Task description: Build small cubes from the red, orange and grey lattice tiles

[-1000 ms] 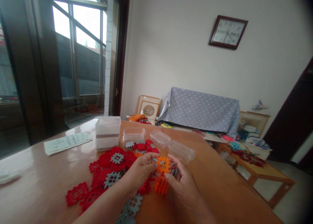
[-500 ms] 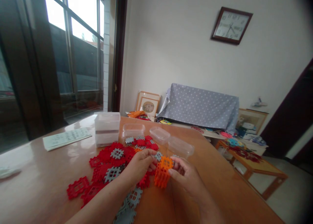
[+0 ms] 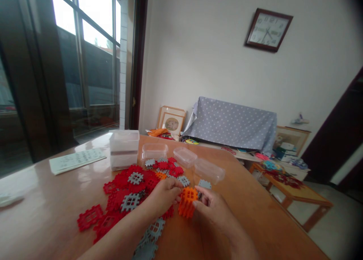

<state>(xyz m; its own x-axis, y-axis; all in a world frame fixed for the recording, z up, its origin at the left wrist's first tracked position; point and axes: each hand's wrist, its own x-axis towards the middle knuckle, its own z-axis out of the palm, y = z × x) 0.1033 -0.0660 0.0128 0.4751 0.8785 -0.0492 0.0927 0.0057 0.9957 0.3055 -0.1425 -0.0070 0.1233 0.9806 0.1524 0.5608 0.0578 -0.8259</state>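
Note:
A stack of orange interlocking building tiles (image 3: 186, 209) with toothed edges and window cut-outs stands upright on the table between my hands. My left hand (image 3: 169, 192) is at the stack's left side, its fingers closed at the edge of the top tile; the fingertips are partly hidden. At the right edge, my right hand (image 3: 211, 203) grips the top tile with thumb and index finger, the other fingers curled. A grey tile (image 3: 204, 183) lies just behind my right hand. Red tiles (image 3: 121, 199) and several grey tiles (image 3: 131, 202) lie heaped left of the stack.
Clear plastic boxes (image 3: 124, 142) are piled behind the heap, with shallow clear containers (image 3: 154, 151) beside them. A sheet of paper (image 3: 78, 161) with writing lies at the left of the wooden table (image 3: 249, 214). A low wooden stand (image 3: 297, 193) is beyond the right edge.
The top orange tile has come down and slightly left, sitting flatter on the stack. Both hands moved slightly lower with it, and the grey tile behind shows more.

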